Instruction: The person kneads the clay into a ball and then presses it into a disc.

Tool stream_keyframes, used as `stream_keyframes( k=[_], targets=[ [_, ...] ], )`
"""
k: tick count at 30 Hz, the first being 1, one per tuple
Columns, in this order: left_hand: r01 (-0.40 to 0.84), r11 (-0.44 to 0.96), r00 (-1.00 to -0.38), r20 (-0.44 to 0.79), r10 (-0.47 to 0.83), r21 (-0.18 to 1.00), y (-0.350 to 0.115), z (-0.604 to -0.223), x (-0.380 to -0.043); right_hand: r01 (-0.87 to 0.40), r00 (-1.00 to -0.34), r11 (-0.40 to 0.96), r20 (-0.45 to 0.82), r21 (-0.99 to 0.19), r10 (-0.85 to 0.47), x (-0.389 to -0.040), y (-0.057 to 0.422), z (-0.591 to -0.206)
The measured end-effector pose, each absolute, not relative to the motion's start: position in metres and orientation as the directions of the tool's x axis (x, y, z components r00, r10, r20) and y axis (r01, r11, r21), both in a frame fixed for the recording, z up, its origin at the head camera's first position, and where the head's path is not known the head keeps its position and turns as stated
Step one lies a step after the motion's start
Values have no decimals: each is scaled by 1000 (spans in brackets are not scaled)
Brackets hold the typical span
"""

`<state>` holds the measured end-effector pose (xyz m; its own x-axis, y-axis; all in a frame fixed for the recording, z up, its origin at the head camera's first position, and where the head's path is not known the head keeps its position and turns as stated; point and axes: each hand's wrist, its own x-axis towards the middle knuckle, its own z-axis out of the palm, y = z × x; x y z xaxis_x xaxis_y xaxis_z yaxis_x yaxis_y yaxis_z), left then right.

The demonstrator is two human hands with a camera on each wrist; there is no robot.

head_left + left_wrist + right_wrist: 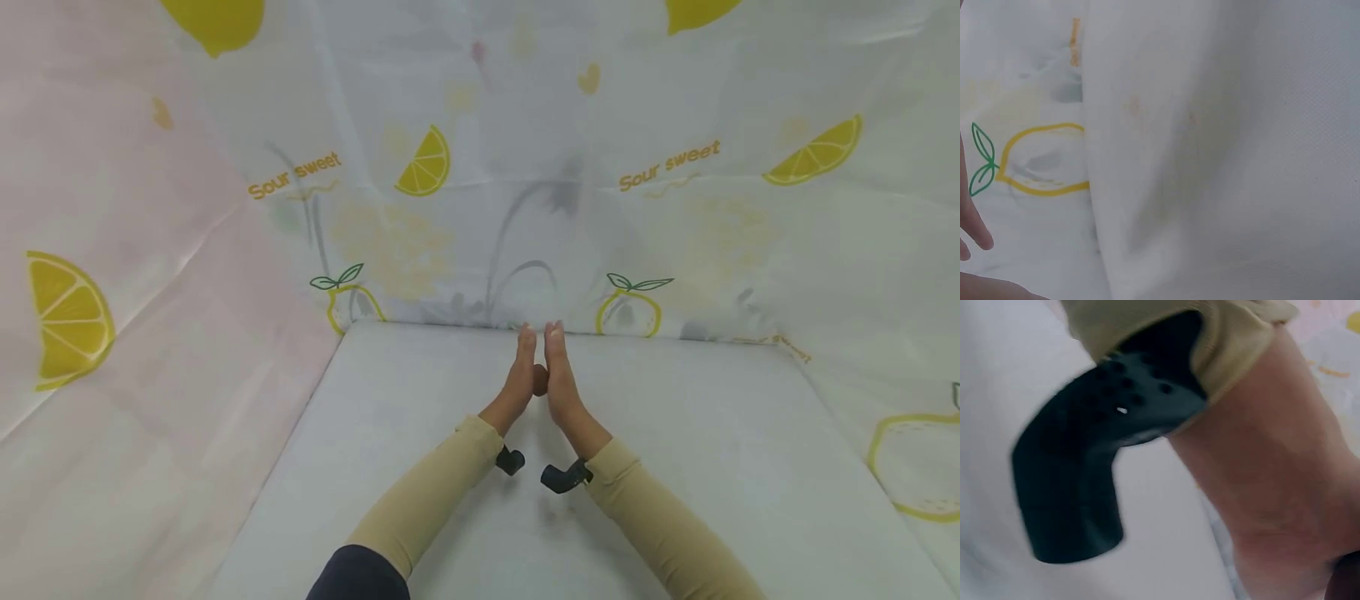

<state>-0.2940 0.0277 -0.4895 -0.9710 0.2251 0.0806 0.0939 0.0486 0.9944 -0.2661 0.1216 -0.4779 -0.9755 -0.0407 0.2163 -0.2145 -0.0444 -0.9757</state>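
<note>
In the head view my left hand (520,375) and right hand (561,375) stand palm to palm above the white tabletop, fingers straight and pointing away from me. Between the lower palms sits a small, round brown thing (540,380); its kind cannot be made out. A narrow gap shows between the fingers. At the left wrist view's edge, fingertips (979,231) and part of a hand (994,289) appear. The right wrist view has the heel of my right hand (1291,556) and, in the bottom corner, a dark rounded edge (1346,581).
A white tabletop (420,375) lies below the hands. Behind and beside it hangs a pale sheet (480,167) printed with lemons. Black curved pieces (566,477) are worn at both wrists, under beige sleeves (431,492).
</note>
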Motion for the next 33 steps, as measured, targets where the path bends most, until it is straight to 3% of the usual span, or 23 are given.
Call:
stream_keyframes(
  k=[10, 18, 25, 33],
  targets=[
    [45, 93, -944, 12, 330, 995, 27, -490, -283, -188, -982, -27, 188, -982, -4, -280, 132, -468],
    [100, 19, -910, 84, 407, 995, 28, -481, -278, -130, -992, -100, 128, -986, 20, -288, 137, -472],
    [135, -10, -920, 129, 371, 991, 31, -474, -278, -21, -1000, -93, 19, -995, 20, -287, 137, -483],
    [99, -52, -953, 110, 281, 994, 34, -476, -286, -22, -999, -87, 25, -996, -34, -272, 127, -494]
  ],
)
